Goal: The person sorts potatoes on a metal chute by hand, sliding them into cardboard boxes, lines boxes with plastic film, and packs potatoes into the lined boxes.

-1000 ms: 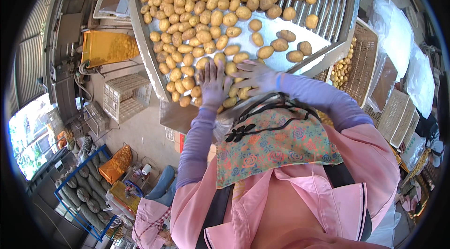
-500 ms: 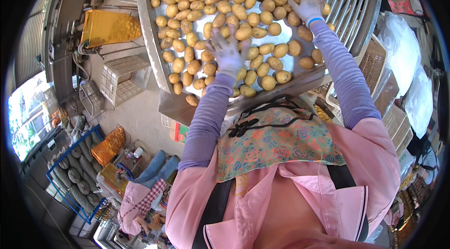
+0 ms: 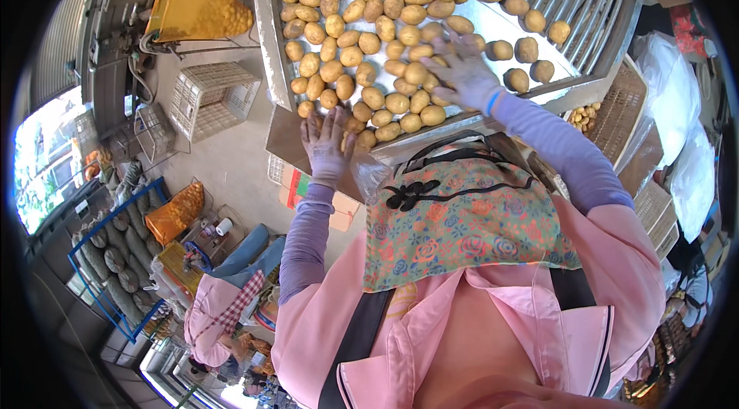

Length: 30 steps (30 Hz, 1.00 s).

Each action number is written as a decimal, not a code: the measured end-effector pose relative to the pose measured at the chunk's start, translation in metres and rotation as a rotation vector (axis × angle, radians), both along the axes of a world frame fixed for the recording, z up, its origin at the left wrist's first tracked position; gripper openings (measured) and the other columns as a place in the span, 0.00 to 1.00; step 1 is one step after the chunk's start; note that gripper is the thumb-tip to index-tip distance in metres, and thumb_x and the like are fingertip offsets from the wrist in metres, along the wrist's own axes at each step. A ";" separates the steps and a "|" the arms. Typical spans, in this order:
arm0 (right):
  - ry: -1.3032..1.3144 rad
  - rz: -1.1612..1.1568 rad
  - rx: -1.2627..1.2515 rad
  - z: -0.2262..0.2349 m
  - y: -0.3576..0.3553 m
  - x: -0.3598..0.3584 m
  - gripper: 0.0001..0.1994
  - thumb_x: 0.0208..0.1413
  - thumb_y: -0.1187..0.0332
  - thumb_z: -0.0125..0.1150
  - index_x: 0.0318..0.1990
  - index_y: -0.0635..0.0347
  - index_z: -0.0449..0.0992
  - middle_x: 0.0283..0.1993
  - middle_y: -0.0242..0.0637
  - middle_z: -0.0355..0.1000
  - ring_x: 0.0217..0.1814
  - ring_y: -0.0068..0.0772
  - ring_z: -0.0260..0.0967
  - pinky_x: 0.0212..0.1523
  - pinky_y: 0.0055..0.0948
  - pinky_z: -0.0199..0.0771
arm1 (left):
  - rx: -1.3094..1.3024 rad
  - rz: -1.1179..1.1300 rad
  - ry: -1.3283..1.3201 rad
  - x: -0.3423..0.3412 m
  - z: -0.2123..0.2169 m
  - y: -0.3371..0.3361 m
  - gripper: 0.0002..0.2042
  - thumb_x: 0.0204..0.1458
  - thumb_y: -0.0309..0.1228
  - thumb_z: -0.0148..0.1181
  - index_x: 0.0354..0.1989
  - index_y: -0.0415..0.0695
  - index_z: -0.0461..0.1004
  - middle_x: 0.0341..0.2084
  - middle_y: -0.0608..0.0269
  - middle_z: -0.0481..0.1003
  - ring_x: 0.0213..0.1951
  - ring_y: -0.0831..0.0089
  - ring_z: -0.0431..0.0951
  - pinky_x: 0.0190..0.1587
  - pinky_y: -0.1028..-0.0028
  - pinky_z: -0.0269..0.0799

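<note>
Many yellow-brown potatoes point(image 3: 369, 43) lie on the metal tabletop point(image 3: 271, 39), close together at its far and left parts and more loosely at the right. Several of them rest upon the parallel metal bars point(image 3: 589, 16) at the right side. Both hands wear thin pale gloves and are apart from each other, with potatoes between them. The left hand point(image 3: 327, 145) has its fingers spread and touches potatoes at the near left corner. The right hand point(image 3: 466, 74) is also with spread fingers, lying against potatoes in the near middle part; neither hand is closed around one. A blue band point(image 3: 493, 103) goes around the right wrist.

Concerning writing, a red and green carton point(image 3: 296, 187) stands on the floor below the left corner, but its print is too small to be read. The bib point(image 3: 469, 224) on the chest bears a pattern of flowers. One orange mesh bag point(image 3: 181, 12) with potatoes is at the left, near a pale plastic crate point(image 3: 202, 105). At the right, a brown basket point(image 3: 622, 105) contains more potatoes, beside white plastic bags point(image 3: 668, 85).
</note>
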State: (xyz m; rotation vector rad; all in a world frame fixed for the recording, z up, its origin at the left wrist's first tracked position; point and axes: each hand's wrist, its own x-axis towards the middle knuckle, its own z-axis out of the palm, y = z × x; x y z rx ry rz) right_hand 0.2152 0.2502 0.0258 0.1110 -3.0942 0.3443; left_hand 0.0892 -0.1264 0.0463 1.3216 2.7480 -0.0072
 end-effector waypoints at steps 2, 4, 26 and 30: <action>-0.080 -0.019 -0.018 0.007 -0.038 -0.022 0.40 0.57 0.36 0.56 0.75 0.37 0.60 0.80 0.42 0.50 0.82 0.65 0.37 0.78 0.64 0.37 | 0.004 0.026 0.062 -0.017 0.003 0.009 0.33 0.58 0.47 0.57 0.73 0.54 0.63 0.68 0.55 0.67 0.71 0.44 0.58 0.73 0.45 0.45; -0.135 0.057 0.004 0.007 -0.074 -0.047 0.43 0.57 0.34 0.54 0.76 0.43 0.59 0.81 0.40 0.49 0.82 0.67 0.37 0.79 0.63 0.35 | 0.085 0.047 0.073 -0.034 -0.002 0.036 0.33 0.59 0.47 0.57 0.73 0.53 0.62 0.64 0.49 0.69 0.70 0.42 0.59 0.72 0.44 0.47; -0.088 -0.342 0.256 0.006 0.096 -0.029 0.38 0.58 0.31 0.52 0.75 0.30 0.61 0.77 0.46 0.56 0.79 0.59 0.49 0.77 0.60 0.42 | 0.179 -0.146 -0.107 -0.025 -0.024 0.210 0.37 0.63 0.61 0.47 0.77 0.59 0.53 0.75 0.43 0.51 0.73 0.29 0.46 0.73 0.34 0.32; -0.150 -0.114 0.016 0.019 0.056 -0.002 0.39 0.55 0.36 0.60 0.74 0.31 0.61 0.77 0.44 0.55 0.80 0.59 0.48 0.78 0.60 0.41 | 0.109 -0.094 -0.034 -0.021 -0.011 0.146 0.36 0.57 0.57 0.58 0.74 0.65 0.60 0.73 0.56 0.58 0.72 0.34 0.51 0.72 0.35 0.40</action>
